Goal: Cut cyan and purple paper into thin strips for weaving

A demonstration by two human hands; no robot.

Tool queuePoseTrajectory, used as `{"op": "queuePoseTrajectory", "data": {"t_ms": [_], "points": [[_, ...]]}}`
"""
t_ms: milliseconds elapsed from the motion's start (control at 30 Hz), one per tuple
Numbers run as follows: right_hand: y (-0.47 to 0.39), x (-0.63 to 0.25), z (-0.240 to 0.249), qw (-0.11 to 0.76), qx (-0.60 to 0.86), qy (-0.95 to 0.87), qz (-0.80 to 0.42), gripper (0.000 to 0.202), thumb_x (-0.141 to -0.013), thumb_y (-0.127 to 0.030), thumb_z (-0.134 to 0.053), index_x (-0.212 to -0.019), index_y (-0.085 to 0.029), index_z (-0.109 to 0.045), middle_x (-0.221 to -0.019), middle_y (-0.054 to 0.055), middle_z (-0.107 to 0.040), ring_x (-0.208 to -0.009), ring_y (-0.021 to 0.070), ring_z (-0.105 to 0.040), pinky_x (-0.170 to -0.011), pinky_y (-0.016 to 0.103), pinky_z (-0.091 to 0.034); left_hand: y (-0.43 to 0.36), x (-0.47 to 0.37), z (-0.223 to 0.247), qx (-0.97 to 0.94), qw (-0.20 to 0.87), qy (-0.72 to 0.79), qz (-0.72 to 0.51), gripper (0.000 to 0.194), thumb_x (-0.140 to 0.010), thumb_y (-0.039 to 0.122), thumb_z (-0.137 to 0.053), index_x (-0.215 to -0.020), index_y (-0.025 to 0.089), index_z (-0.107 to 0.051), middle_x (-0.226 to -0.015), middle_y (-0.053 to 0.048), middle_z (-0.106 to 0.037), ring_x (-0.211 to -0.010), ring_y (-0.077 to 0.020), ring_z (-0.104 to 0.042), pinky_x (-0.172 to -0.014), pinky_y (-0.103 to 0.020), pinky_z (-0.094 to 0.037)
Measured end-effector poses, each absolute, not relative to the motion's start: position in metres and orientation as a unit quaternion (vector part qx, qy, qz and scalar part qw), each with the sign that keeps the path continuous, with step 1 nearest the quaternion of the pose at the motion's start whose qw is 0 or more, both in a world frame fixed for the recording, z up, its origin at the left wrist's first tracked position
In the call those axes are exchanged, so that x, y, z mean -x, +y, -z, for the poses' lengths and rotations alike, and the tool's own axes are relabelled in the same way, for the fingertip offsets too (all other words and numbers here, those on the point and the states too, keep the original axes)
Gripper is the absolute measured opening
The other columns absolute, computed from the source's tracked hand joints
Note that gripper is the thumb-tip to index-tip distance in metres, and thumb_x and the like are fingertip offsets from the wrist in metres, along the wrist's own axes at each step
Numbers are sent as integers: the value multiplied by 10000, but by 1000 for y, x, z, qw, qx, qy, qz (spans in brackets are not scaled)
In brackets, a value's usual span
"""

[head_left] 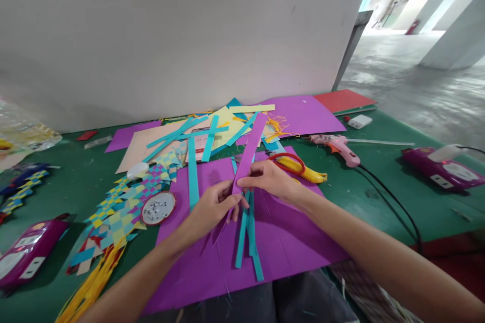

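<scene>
Bare forearms [364, 227] slanted in from the lower corners, over a large purple sheet [212, 277] that covered the near middle of the green table [379, 176]. Both hands met above this sheet, around a purple strip [251, 146]. The left hand [223, 201] pinched the strip low down, between thumb and fingers; the right hand [263, 177] gripped it from the other side, just above, thumb pressed on its face. The strip leaned away from the person, its lower end hard to make out behind the left fingers. Blue strips [256, 262] lay beneath the hands, and a longer blue strip [192, 176] lay to their left. To the right of the hands were red-handled scissors [291, 164] and, farther off, a pink glue gun [339, 147]. On the left, a round dish [159, 208] of small black-and-white pieces sat beside woven paper bands [125, 217] with yellow strands [93, 282]. Behind everything, a pale board [189, 50] stood along the far edge.
</scene>
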State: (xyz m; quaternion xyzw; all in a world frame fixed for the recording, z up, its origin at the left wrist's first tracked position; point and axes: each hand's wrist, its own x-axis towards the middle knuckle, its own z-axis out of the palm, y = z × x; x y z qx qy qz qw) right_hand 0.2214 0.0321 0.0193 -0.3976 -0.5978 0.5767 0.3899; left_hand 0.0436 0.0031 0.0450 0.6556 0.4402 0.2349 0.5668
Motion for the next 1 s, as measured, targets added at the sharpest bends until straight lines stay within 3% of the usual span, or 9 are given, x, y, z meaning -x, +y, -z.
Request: {"op": "queuePoseTrajectory", "data": {"t_ms": [167,400,1000], "points": [[31,-219,-17,399,404,-572,-592,269,-677,-380,-731,-666,-123,-651,-604,12,-600,-566,117,-503,-568,274,-382,2,-43,-42,-675,509,487,-221,243,-789,352,-643,-769,157,-498,-534,45,-534,-445,-96,-517,-408,-201,-383],[32,-221,-15,396,405,-576,-589,306,-699,-423,-714,-654,-132,-629,-596,8,-589,-534,101,-467,-540,266,-356,0,-45,-46,-640,593,431,-232,215,-879,327,-527,-935,120,-545,-763,-63,-674,-562,-155,-648,-550,-281,-523],[31,-219,-22,405,392,-542,-623,318,-661,-389,-742,-596,-143,-552,-539,-18,-565,-504,92,-484,-489,249,-328,2,-44,-35,-602,622,420,-273,203,-845,316,-610,-873,131,-532,-890,-105,-718,-832,-270,-719,-759,-387,-583]]}}
